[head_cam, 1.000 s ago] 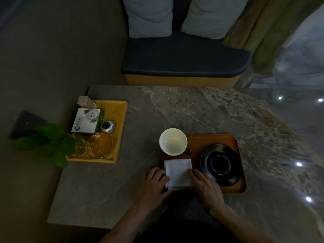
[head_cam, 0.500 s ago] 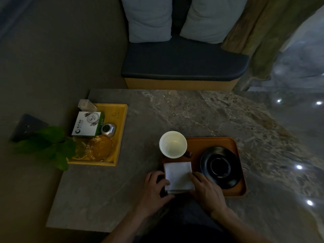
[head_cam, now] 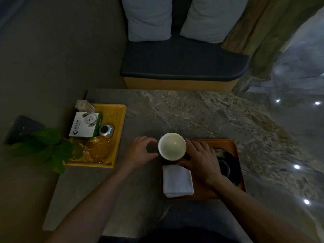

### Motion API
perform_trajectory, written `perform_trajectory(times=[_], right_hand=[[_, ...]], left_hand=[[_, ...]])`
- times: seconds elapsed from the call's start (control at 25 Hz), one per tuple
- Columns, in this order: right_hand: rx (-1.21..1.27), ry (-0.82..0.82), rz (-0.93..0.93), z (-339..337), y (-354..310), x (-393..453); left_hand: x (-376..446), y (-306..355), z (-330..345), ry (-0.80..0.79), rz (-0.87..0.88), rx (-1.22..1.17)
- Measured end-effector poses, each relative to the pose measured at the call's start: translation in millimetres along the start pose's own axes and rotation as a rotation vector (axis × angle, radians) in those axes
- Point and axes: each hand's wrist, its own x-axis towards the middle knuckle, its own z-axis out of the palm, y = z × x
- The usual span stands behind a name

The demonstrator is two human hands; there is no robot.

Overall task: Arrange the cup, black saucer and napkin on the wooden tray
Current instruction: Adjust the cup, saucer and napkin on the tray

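A white cup [head_cam: 171,146] stands upright at the far left corner of the wooden tray [head_cam: 235,148]. Curved and a little apart from the cup's left side, my left hand [head_cam: 142,152] holds nothing. My right hand [head_cam: 200,159] lies against the cup's right side, its forefinger and thumb closed around the spot where the handle sits, which is hidden. The folded white napkin [head_cam: 178,180] lies flat on the tray's near left part, free of both hands. The black saucer [head_cam: 231,166] rests on the tray's right half, partly covered by my right hand.
A yellow tray [head_cam: 119,130] at the table's left holds a white box, a small metal object and amber glass dishes. A green plant [head_cam: 47,146] overhangs the left edge. A cushioned bench [head_cam: 182,67] stands beyond the stone table [head_cam: 201,113].
Both hands have left the napkin and moved forward to the cup, the left one to its left side and the right one onto its right side. The napkin stays flat on the tray.
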Motion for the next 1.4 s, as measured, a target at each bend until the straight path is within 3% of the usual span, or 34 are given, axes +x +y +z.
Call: perform_trajectory(times=[0.2, 0.44, 1.08, 1.24, 1.4], right_hand=[[0.040, -0.016, -0.011, 7, -9, 15], [0.068, -0.012, 0.013, 14, -7, 13], [0.110, -0.179, -0.069, 11, 19, 38], [0.091, -0.060, 0.004, 11, 31, 29], [0.143, -0.069, -0.006, 2, 35, 25]], left_hand=[[22, 15, -9, -0.257, 0.068, 0.123], [28, 15, -3, -0.242, 0.134, 0.072], [7, 13, 25, -0.080, 0.001, -0.033], [18, 12, 14, -0.190, 0.084, 0.104], [32, 21, 9, -0.290, 0.133, 0.257]])
